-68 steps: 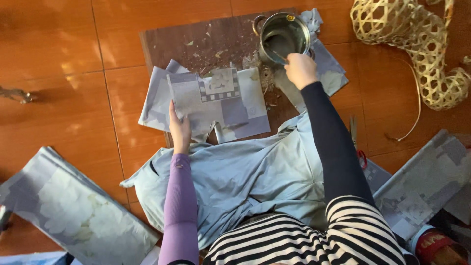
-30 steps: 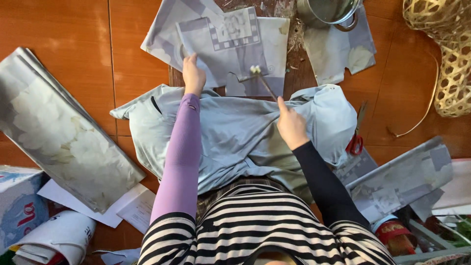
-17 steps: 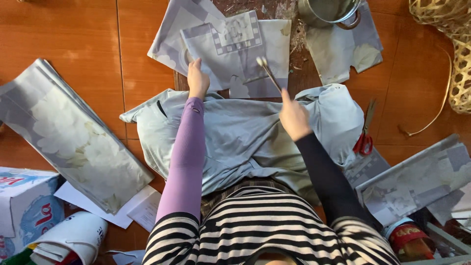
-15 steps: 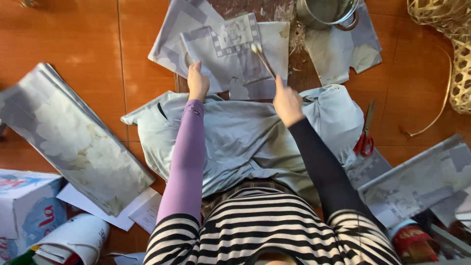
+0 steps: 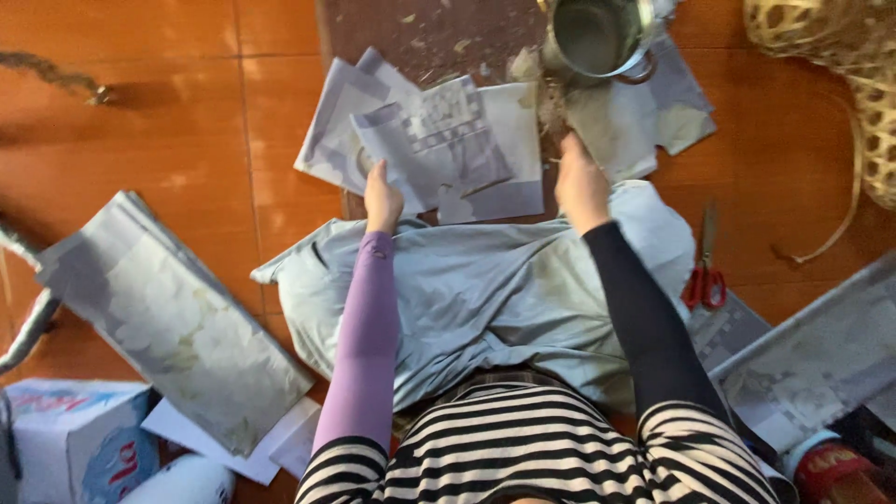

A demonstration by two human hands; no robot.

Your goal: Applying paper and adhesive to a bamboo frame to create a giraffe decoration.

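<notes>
My left hand [image 5: 381, 194], in a lilac sleeve, presses down on the near edge of a stack of grey printed paper sheets [image 5: 448, 149] lying on a dark board [image 5: 411, 28]. To the right of the sheets my right hand [image 5: 581, 179], in a black sleeve, is closed around a thin brush [image 5: 553, 105]. Its tip points up at a metal pot [image 5: 602, 37], just below the rim. A light blue cloth [image 5: 485, 289] covers my lap.
Red-handled scissors [image 5: 702, 273] lie on the orange tiled floor to the right. A woven bamboo basket [image 5: 840, 65] sits at the top right. A long folded paper bundle [image 5: 177, 317] and a box [image 5: 75, 448] lie left; more paper [image 5: 821, 355] lies right.
My right hand has carried the brush from over the paper sheets up and right to the metal pot. My left hand has stayed on the sheets' edge. The view has tilted slightly.
</notes>
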